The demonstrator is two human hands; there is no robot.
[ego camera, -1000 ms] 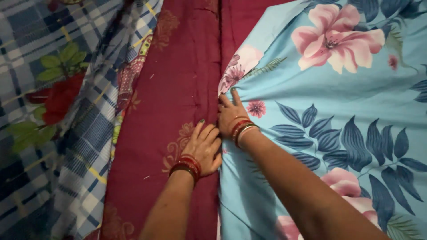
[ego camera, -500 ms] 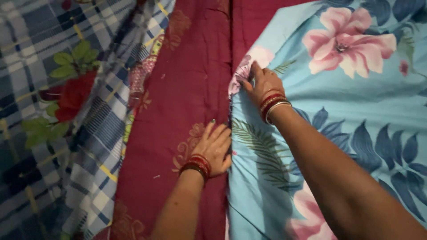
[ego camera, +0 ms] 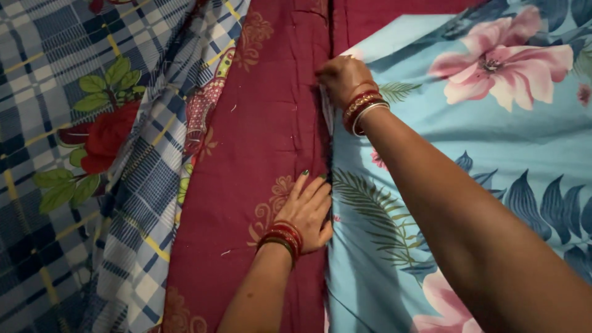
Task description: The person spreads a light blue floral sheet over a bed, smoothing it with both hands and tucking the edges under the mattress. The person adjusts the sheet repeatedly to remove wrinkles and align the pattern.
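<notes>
Light blue floral sheet [ego camera: 493, 142], edge held at the seam with the maroon quilt [ego camera: 259, 123]
I see my right hand [ego camera: 342, 77] pinching its edge; below that grip, my left hand [ego camera: 308, 213] lies spread flat on the quilt

A maroon quilt [ego camera: 246, 154] with printed motifs carries the fabrics. A light blue floral sheet [ego camera: 493, 148] overlaps its right side. A blue plaid sheet [ego camera: 74, 154] with red roses covers its left.

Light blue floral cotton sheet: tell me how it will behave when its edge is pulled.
The light blue floral cotton sheet is probably floppy: creases fan out from the right hand gripping its edge. It looks thin and light, so it would likely bunch rather than slide whole. The left hand, flat on the maroon quilted blanket, may pin it.
</notes>
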